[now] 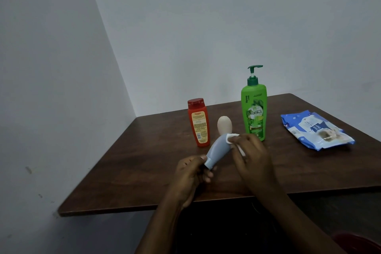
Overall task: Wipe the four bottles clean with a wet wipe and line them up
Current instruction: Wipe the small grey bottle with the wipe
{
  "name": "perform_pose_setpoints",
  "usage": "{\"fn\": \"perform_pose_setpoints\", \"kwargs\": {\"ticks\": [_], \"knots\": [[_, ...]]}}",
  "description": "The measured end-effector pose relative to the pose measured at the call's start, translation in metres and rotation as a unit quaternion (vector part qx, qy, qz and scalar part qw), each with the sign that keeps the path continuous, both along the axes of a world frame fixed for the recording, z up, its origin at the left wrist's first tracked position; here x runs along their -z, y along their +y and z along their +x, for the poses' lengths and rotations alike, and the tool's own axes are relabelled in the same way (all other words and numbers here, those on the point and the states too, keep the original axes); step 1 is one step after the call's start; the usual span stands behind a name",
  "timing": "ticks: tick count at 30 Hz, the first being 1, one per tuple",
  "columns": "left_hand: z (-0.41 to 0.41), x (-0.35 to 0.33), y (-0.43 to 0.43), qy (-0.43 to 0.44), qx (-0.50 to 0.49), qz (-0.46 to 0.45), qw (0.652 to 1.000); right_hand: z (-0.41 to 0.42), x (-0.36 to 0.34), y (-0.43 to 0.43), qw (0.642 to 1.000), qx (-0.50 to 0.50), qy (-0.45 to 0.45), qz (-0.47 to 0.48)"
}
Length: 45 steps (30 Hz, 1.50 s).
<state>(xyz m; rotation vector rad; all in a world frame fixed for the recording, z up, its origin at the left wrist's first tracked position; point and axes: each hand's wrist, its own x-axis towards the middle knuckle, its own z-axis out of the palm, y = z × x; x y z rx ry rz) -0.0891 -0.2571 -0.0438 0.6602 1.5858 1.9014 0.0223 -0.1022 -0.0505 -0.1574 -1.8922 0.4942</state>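
Note:
My left hand (190, 173) grips the narrow end of a grey-blue bottle (217, 151), which is held tilted above the table. My right hand (253, 156) pinches a white wet wipe (292, 137) against the bottle's wide end. Behind them an orange bottle with a red cap (198, 122) stands upright. A small beige bottle (224, 125) shows behind the grey-blue one, its lower part hidden. A tall green pump bottle (254, 107) stands to the right of it.
A blue wet-wipe pack (315, 130) lies at the right of the dark wooden table (144, 161). White walls meet in a corner behind the table's left side. Something red shows at the bottom right corner.

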Motion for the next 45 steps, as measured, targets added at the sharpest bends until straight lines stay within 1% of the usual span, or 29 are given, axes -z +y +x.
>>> {"fn": "perform_pose_setpoints", "kwargs": {"ticks": [3,5,7,9,11,13,14,16,18,20,21,23,25,27,29,31,33,35,37,39,40,42,44,45], "knots": [[0.003,-0.002,-0.001,0.012,0.009,-0.005,1.0,-0.001,0.0,0.0,1.0,0.011,0.009,0.003],[0.002,-0.001,-0.001,0.026,0.015,-0.013,0.999,0.0,0.002,-0.001,0.999,-0.002,-0.014,0.033],[0.003,-0.002,-0.001,0.03,0.012,-0.019,0.999,0.002,0.004,-0.006,0.99,-0.045,-0.067,0.111],[0.002,-0.001,0.0,0.017,0.0,-0.016,1.0,0.004,0.006,-0.014,0.969,-0.084,-0.123,0.197],[-0.001,0.0,0.0,0.004,0.005,-0.021,1.0,0.004,0.006,-0.017,0.962,-0.087,-0.132,0.224],[0.0,-0.003,0.001,-0.002,0.011,-0.035,0.999,0.002,0.006,-0.014,0.973,-0.058,-0.095,0.201],[0.001,-0.005,0.0,0.002,0.016,-0.035,0.999,0.0,0.007,-0.01,0.981,-0.032,-0.075,0.175],[0.002,-0.006,-0.001,0.009,0.025,-0.034,0.999,-0.001,0.005,-0.004,0.995,0.01,-0.046,0.093],[0.003,-0.007,-0.001,0.012,0.029,-0.044,0.999,-0.001,0.003,0.0,1.0,0.028,-0.012,0.006],[0.003,-0.008,-0.001,0.008,0.032,-0.049,0.998,-0.001,0.002,0.002,0.999,0.035,0.011,-0.037],[0.003,-0.009,-0.001,0.0,0.034,-0.049,0.998,-0.001,0.001,0.003,0.998,0.039,0.01,-0.038],[0.002,-0.009,-0.001,-0.007,0.038,-0.044,0.998,-0.001,0.003,0.002,1.0,0.028,-0.012,-0.003],[0.001,-0.007,-0.001,0.001,0.031,-0.043,0.999,0.0,0.004,-0.004,0.996,-0.015,-0.053,0.077],[0.0,-0.005,0.0,0.004,0.009,-0.049,0.999,0.001,0.006,-0.011,0.982,-0.064,-0.084,0.155],[0.0,-0.004,0.001,0.015,0.0,-0.058,0.998,0.0,0.006,-0.013,0.977,-0.079,-0.088,0.178],[0.002,-0.005,0.001,0.014,0.006,-0.06,0.998,-0.001,0.006,-0.009,0.988,-0.045,-0.069,0.134],[0.004,-0.008,0.0,0.016,0.017,-0.058,0.998,-0.002,0.005,-0.002,0.998,0.01,-0.04,0.044],[0.006,-0.01,-0.001,0.026,0.018,-0.066,0.997,-0.003,0.002,0.005,0.998,0.044,-0.005,-0.05],[0.008,-0.01,0.0,0.032,0.014,-0.074,0.997,-0.004,0.001,0.009,0.994,0.052,0.018,-0.089],[0.009,-0.009,0.001,0.032,0.004,-0.069,0.997,-0.004,0.002,0.008,0.995,0.052,0.016,-0.081],[0.009,-0.009,0.001,0.032,0.002,-0.061,0.998,-0.003,0.002,0.007,0.997,0.046,0.004,-0.06],[0.008,-0.009,0.0,0.036,0.006,-0.043,0.998,-0.002,0.004,0.002,0.999,0.001,-0.041,0.016],[0.007,-0.008,0.0,0.032,0.011,-0.036,0.999,-0.002,0.007,-0.003,0.988,-0.065,-0.095,0.098],[0.006,-0.007,0.0,0.032,0.014,-0.032,0.999,-0.002,0.008,-0.005,0.982,-0.091,-0.113,0.122]]}}
